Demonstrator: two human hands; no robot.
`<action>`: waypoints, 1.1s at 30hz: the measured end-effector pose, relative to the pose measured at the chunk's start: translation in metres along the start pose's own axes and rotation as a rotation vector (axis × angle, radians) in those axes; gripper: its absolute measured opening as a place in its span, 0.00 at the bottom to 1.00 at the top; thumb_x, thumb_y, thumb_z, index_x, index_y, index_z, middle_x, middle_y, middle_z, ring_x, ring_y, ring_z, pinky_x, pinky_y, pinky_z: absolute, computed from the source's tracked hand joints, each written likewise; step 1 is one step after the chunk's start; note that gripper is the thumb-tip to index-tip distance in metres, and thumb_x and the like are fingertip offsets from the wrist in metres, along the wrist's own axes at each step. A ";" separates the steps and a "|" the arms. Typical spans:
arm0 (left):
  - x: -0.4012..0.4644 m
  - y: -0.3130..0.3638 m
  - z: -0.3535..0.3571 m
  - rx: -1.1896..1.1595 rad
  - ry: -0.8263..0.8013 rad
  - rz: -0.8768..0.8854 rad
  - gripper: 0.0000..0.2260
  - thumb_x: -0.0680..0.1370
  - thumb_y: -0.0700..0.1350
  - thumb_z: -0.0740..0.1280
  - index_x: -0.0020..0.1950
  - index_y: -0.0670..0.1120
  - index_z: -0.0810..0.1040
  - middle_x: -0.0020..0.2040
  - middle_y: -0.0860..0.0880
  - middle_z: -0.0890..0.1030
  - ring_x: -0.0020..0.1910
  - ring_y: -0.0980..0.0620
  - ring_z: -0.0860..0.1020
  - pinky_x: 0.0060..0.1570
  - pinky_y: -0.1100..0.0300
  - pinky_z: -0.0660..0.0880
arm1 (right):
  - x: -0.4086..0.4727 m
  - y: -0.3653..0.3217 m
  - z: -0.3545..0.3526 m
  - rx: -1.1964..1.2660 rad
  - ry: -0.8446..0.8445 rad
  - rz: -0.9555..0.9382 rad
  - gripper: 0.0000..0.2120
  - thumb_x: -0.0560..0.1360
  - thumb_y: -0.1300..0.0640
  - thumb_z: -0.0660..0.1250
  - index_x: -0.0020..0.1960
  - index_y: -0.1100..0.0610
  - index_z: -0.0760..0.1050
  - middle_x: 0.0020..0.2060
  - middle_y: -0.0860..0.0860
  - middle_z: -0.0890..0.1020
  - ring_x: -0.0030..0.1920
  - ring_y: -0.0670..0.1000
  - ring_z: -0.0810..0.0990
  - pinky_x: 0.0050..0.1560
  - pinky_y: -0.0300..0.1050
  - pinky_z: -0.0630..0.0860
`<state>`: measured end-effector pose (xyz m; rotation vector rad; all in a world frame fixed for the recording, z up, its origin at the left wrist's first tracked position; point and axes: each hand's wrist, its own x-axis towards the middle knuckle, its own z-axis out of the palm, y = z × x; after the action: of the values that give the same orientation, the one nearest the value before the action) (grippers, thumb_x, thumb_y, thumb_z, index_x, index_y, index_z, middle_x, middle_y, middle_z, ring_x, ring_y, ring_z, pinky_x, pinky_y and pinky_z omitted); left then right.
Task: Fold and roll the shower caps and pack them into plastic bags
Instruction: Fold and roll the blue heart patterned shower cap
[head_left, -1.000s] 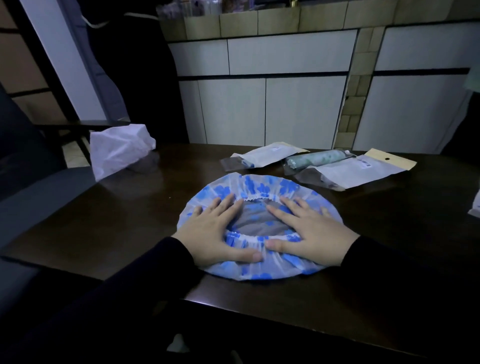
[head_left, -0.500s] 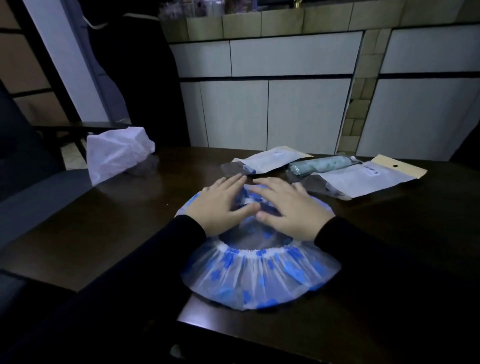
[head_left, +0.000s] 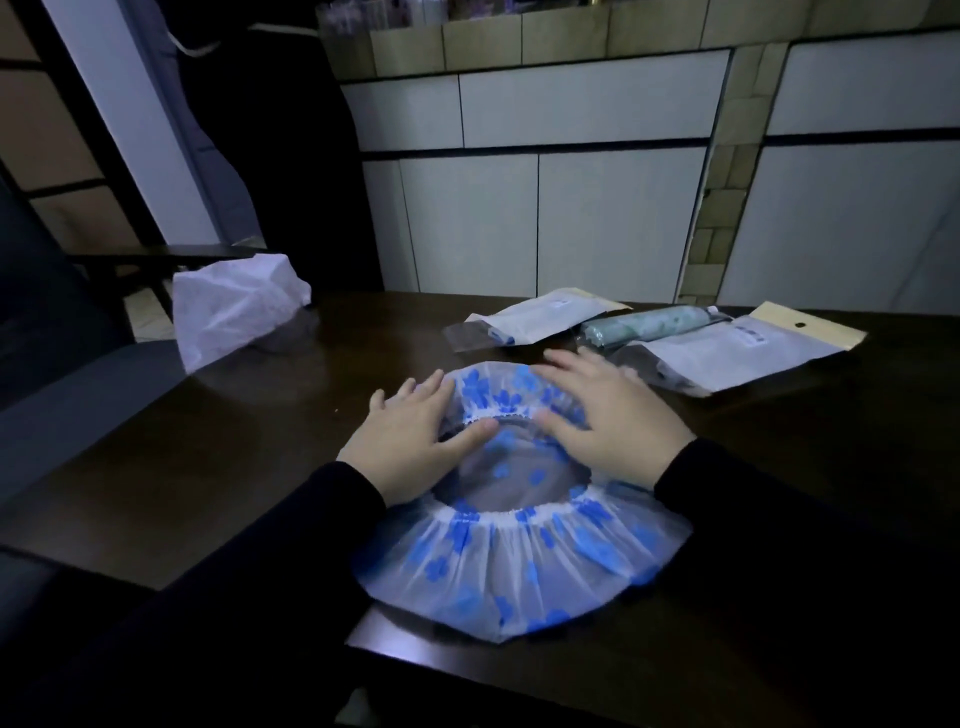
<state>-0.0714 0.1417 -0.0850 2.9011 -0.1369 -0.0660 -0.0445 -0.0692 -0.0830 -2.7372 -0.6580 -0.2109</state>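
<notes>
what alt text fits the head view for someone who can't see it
Both hands, left hand and right hand, press flat on a blue-flowered shower cap on a dark table. Behind lie packed plastic bags and a white bag.

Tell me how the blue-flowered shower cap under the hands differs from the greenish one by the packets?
The blue-flowered cap lies spread open and flat on the table; the greenish cap is a tight roll. Both hands, left and right, press the blue-flowered cap; nothing touches the greenish one. Both caps lie on the table.
</notes>
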 end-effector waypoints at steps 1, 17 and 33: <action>-0.008 0.006 -0.003 -0.017 0.022 0.027 0.46 0.67 0.75 0.47 0.79 0.51 0.51 0.79 0.52 0.51 0.78 0.50 0.49 0.74 0.47 0.45 | -0.005 -0.004 -0.004 0.020 0.097 -0.002 0.24 0.79 0.44 0.58 0.73 0.49 0.66 0.74 0.47 0.65 0.74 0.49 0.61 0.73 0.54 0.58; -0.039 0.018 0.021 -0.115 -0.137 0.272 0.48 0.59 0.80 0.56 0.77 0.64 0.52 0.79 0.59 0.45 0.77 0.58 0.42 0.75 0.42 0.44 | -0.047 0.018 -0.001 0.029 -0.268 -0.119 0.32 0.75 0.31 0.52 0.76 0.36 0.49 0.77 0.40 0.46 0.77 0.43 0.42 0.74 0.49 0.43; -0.042 -0.053 -0.003 -0.528 -0.190 0.463 0.31 0.53 0.68 0.78 0.52 0.56 0.83 0.64 0.61 0.77 0.71 0.61 0.67 0.71 0.59 0.62 | -0.054 0.059 -0.024 0.571 -0.405 -0.231 0.12 0.67 0.50 0.77 0.50 0.47 0.84 0.54 0.39 0.79 0.62 0.41 0.74 0.63 0.32 0.68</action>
<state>-0.1079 0.1978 -0.0934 2.2699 -0.7031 -0.2534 -0.0668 -0.1494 -0.0877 -2.1573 -0.9651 0.4308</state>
